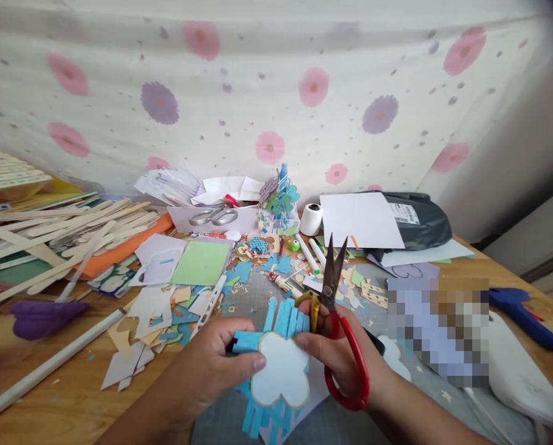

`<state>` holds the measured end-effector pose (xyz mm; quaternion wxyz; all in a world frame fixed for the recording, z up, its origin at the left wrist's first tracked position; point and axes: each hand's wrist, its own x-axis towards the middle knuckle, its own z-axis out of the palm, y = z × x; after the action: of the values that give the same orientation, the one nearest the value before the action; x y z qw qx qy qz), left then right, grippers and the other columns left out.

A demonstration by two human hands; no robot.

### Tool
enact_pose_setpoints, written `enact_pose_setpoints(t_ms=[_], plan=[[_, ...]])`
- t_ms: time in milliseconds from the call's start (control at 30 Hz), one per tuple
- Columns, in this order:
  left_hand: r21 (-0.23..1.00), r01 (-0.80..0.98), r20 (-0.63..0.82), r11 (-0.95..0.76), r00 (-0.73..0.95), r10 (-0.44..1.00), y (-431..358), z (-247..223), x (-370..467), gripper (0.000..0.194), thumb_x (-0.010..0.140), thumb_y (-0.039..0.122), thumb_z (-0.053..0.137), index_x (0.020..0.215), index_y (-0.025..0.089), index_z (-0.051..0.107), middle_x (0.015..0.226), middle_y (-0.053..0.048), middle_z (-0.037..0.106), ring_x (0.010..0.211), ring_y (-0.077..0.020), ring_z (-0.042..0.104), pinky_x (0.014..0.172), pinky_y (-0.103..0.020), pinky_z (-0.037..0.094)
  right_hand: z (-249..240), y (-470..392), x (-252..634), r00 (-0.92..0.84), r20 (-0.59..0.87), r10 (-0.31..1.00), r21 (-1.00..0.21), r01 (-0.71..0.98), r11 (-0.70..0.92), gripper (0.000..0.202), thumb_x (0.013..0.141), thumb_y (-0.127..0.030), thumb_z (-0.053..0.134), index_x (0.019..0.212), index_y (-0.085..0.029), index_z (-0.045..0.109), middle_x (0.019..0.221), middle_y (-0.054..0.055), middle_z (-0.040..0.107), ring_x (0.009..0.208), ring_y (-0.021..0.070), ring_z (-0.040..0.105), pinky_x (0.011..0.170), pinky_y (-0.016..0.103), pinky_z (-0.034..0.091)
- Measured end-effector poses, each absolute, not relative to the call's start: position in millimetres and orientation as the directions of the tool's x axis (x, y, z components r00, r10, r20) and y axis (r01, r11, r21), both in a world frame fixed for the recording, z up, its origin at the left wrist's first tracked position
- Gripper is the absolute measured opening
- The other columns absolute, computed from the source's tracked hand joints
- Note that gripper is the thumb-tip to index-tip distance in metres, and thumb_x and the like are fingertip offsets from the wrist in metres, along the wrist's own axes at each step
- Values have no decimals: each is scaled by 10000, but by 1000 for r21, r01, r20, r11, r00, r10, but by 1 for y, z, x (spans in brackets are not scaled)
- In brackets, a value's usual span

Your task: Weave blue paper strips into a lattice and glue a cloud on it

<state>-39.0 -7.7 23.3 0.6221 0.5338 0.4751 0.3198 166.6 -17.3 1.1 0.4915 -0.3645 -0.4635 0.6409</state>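
Note:
A white flower-shaped paper point(280, 371) with blue strips point(283, 318) sticking out around it is held between both hands over a grey mat point(230, 414). My left hand point(225, 364) pinches its left edge, thumb on top. My right hand point(334, 346) presses its thumb on the upper right edge and also holds red-handled scissors point(334, 278). The scissors' blades point up and stand slightly apart. Under the flower lies a sheet of pale paper point(311, 402).
Paper scraps point(165, 309) and wooden sticks point(72, 235) lie at left, with a white rod point(54, 368). Grey-handled scissors point(214, 214), a thread spool point(311, 219) and a dark package point(419, 219) sit at the back. A blue glue gun point(529, 315) is at right.

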Motion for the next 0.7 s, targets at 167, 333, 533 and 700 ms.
enact_pose_setpoints(t_ms=[167,333,533,700], plan=[[853,-392,-204,345,359,911,-15,12,-22,488,599,512,823,981,230,710,922,-69,701,803,-235,643,668,-310,526,-5,-13,158,66,5,998,-910,-412,32,367,669,-416,783,861,-206,550,737,2,562,653,161,518,600,265,443],[873,-356,-240,332,280,930,-23,-4,-2,399,624,407,844,966,239,723,976,-61,725,815,-229,652,731,-371,558,-4,-11,153,145,73,987,-897,-422,129,285,747,-395,735,882,-209,566,839,27,616,762,186,585,706,296,486],[913,-355,-234,201,-51,971,-6,17,-17,301,590,327,856,813,185,713,760,-6,713,639,-161,607,560,-289,542,-1,-22,176,-80,112,991,-981,-166,98,477,783,-615,618,970,-181,559,689,-13,506,562,136,479,593,295,465],[900,-426,-174,97,-147,974,5,36,-48,277,567,258,856,784,177,705,713,13,706,642,-144,618,593,-280,543,7,-26,214,-454,8,891,-942,295,160,593,829,-699,466,1126,-195,562,869,56,559,754,204,527,673,312,457]])
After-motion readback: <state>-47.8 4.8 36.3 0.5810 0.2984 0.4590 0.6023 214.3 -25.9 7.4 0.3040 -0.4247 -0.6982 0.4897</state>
